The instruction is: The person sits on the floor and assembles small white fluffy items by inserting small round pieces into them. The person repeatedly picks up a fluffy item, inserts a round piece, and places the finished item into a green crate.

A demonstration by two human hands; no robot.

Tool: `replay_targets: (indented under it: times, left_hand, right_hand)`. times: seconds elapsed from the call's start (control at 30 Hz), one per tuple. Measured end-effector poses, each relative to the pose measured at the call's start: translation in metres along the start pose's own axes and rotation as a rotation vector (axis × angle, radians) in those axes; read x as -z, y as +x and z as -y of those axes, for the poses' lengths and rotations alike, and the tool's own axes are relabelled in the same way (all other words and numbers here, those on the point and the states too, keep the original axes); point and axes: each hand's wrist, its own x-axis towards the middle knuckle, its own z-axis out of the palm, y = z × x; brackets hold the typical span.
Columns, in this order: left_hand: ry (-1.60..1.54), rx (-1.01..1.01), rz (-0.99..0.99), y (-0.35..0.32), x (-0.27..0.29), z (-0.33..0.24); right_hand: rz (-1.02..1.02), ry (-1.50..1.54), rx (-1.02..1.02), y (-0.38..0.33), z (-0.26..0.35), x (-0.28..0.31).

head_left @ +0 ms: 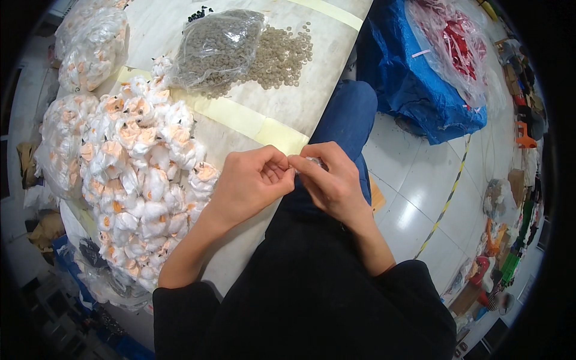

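My left hand (255, 174) and my right hand (333, 183) meet above the table's right edge, over my lap. The thumbs and forefingers of both are pinched together at one spot. Between them is something small, mostly covered by the fingers; a bit of pale, shiny material shows under the right fingers, and its kind cannot be made out. Left of my left hand lies a big heap of small white and peach plush pieces (144, 174), several with tiny dark tips. Beyond my hands, small brownish ring-shaped discs (285, 57) are spilled beside a clear plastic bag (219, 48) full of them.
Small black parts (199, 13) lie behind the bag of discs. Full clear bags of plush pieces (93, 51) stand at the far left. Pale yellow tape (231, 116) crosses the table. On the floor at right sits a blue sack (414, 90) with red material in clear plastic.
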Motion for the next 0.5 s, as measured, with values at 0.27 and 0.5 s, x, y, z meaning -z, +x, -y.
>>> replay_targets:
  times: [0.27, 0.5]
  left_hand:
    - [0.399, -0.375, -0.191, 0.002, -0.017, 0.016]
    - [0.766, -0.732, -0.318, 0.011, -0.016, 0.030]
  right_hand:
    - [0.070, -0.078, -0.027, 0.005, -0.003, 0.000]
    - [0.034, -0.070, -0.083, 0.003, 0.000, -0.004]
